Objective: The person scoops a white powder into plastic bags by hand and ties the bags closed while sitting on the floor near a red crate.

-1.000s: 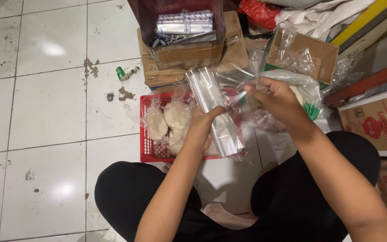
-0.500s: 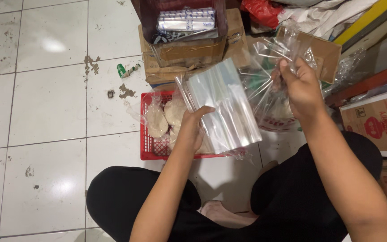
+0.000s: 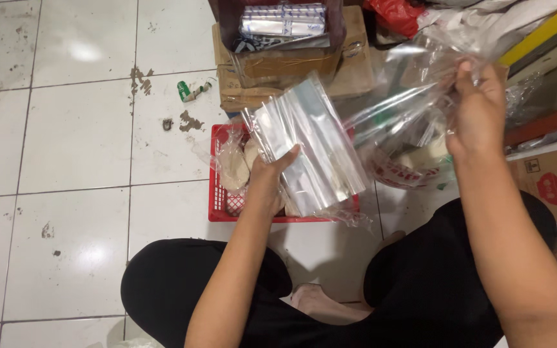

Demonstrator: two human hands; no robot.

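My left hand (image 3: 267, 183) holds a flat stack of clear plastic bags (image 3: 311, 148) above a red plastic basket (image 3: 217, 193). My right hand (image 3: 478, 113) is raised to the right, pinching one clear plastic bag (image 3: 407, 109) that stretches back toward the stack. In the basket lie pale round food pieces wrapped in clear plastic (image 3: 233, 169). A larger printed bag with pale food pieces (image 3: 414, 164) sits on the floor under my right hand.
Cardboard boxes (image 3: 278, 71) stand behind the basket, one topped with silver packets (image 3: 282, 19). A green scrap (image 3: 187, 91) and dirt marks lie on the white tiled floor (image 3: 66, 161). Another printed carton (image 3: 549, 183) is at the right. My crossed legs in black (image 3: 330, 296) fill the foreground.
My right hand has drawn one bag away from the stack, up and to the right. The stack in my left hand has fanned flat and tilted.
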